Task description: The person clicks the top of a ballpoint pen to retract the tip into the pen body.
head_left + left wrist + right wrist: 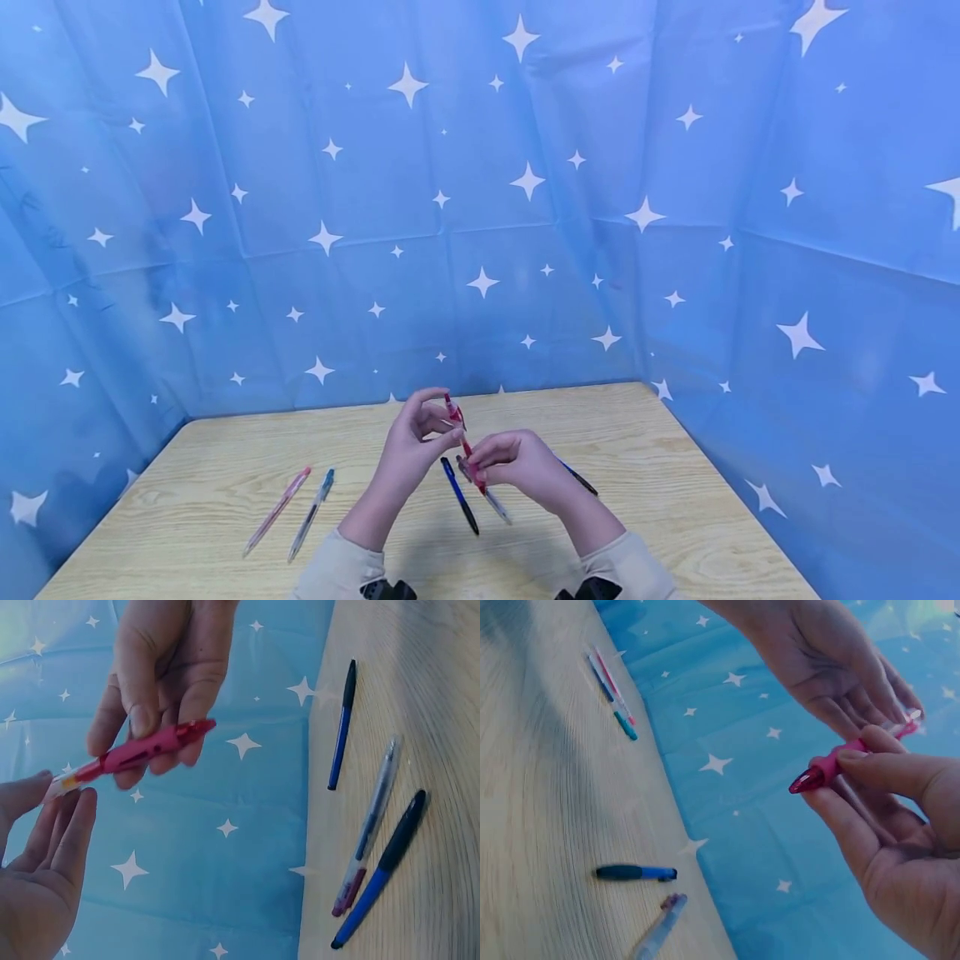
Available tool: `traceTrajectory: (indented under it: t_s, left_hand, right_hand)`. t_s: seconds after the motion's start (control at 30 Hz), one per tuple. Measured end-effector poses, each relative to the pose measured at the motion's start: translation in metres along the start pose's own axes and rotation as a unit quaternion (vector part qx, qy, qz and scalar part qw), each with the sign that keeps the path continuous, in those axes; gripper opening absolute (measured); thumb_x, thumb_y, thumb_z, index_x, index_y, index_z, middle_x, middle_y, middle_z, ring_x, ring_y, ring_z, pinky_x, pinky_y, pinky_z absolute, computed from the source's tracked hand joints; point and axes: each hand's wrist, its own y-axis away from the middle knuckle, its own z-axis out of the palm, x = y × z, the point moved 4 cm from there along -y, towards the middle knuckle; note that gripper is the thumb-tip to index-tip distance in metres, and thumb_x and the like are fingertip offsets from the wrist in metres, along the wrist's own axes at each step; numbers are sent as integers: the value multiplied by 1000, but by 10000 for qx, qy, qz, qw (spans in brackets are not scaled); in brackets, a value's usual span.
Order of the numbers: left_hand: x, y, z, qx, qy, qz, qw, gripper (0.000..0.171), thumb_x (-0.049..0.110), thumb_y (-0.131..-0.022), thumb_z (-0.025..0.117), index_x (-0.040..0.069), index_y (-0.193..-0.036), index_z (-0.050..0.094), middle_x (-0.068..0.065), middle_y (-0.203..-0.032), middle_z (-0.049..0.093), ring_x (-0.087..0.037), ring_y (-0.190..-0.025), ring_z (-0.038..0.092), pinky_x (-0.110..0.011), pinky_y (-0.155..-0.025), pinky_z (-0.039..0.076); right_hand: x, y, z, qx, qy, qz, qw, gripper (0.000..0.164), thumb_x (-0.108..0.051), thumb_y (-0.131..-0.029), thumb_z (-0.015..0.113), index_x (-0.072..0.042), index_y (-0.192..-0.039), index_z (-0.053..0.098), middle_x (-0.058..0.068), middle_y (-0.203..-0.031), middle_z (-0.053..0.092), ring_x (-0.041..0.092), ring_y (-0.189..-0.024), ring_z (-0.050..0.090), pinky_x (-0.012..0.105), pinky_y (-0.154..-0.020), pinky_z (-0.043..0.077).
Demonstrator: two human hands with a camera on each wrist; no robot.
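Both hands hold one red pen [467,447] above the table, slanted between them. Thumb and fingers of my left hand [408,446] hold its upper, clip end. My right hand [528,469] pinches the lower part, where the left wrist view shows a pink-red grip [142,752] and a red pointed end. Between the hands, a clear barrel section shows in that view. Beneath them on the table lie a blue pen with a black grip [461,497] and a clear pen with a dark red end [497,505]. Another blue-and-black pen [581,478] is partly hidden behind my right hand.
Left of my left arm, a pink pen [277,510] and a clear pen with a teal end [312,514] lie side by side. The wooden table [675,517] ends at a blue star-patterned curtain [450,317] behind and along the sides.
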Motion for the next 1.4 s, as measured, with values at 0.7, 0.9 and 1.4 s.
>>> traceTrajectory:
  t_s: [0.7,0.9,1.4]
  left_hand:
    - [-35,14,-16,-1010,-1451,-484,9831,52,8,-91,70,13,-138,50,-8,-113,60,-22,-97,63,-32,-78,55]
    - [-45,20,-20,-1279,-1569,-660,9771,51,13,-91,70,12,-138,50,-9,-112,59,-22,-95,62,-32,-74,55]
    - [-62,34,-25,-1442,-1893,-823,9678,48,10,-90,70,10,-135,52,-14,-111,62,-21,-89,63,-34,-70,55]
  right_hand:
    - [39,0,-36,222,1302,714,9887,22,3,-83,74,-4,-104,74,6,-94,69,21,-85,67,36,-71,58]
    - [53,-2,-41,311,1871,871,9780,25,10,-78,73,1,-102,73,3,-91,67,18,-78,64,34,-64,57]
    - [75,-9,-43,426,2569,1223,9577,29,16,-74,69,-2,-96,74,3,-76,59,12,-57,52,26,-50,48]
